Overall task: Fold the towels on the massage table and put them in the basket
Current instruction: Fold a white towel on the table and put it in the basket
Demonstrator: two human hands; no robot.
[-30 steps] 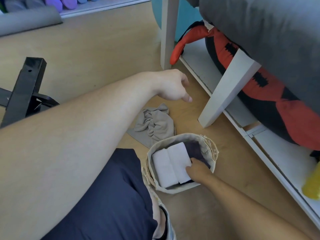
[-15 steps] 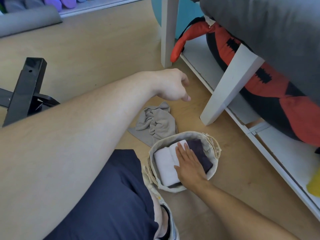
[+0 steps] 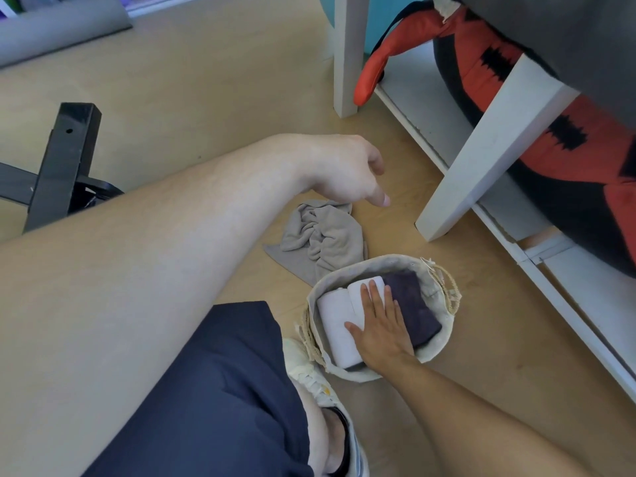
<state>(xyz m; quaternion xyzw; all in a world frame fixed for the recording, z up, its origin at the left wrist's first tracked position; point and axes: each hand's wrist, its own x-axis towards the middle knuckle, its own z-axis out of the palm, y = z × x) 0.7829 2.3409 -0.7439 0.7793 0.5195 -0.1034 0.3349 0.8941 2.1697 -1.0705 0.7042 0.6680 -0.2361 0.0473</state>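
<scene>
**Flat hand on the towels in the basket**

Lower centre-right of the frame we see the basket [image 3: 434, 352] on the wood floor [image 3: 192, 98], with a folded white towel [image 3: 335, 316] lying beside a dark purple towel [image 3: 411, 306] inside it. Our right hand [image 3: 378, 327] lies on both, fingers straight and together, palm down, holding nothing.

Our left hand [image 3: 347, 170] hangs at centre frame above the floor, fingers loosely curled and empty. Its forearm crosses the left half of the frame and hides much of the floor there.

Just above the basket and touching its rim lies a crumpled grey towel [image 3: 321, 242], partly covered by the left hand. A shoe [image 3: 320, 390] presses against the basket's lower left side, under navy shorts [image 3: 206, 390]. At right stand white legs [image 3: 488, 149] with a red and black cushion [image 3: 568, 142] behind them. A black frame [image 3: 65, 163] stands at the left edge.
</scene>
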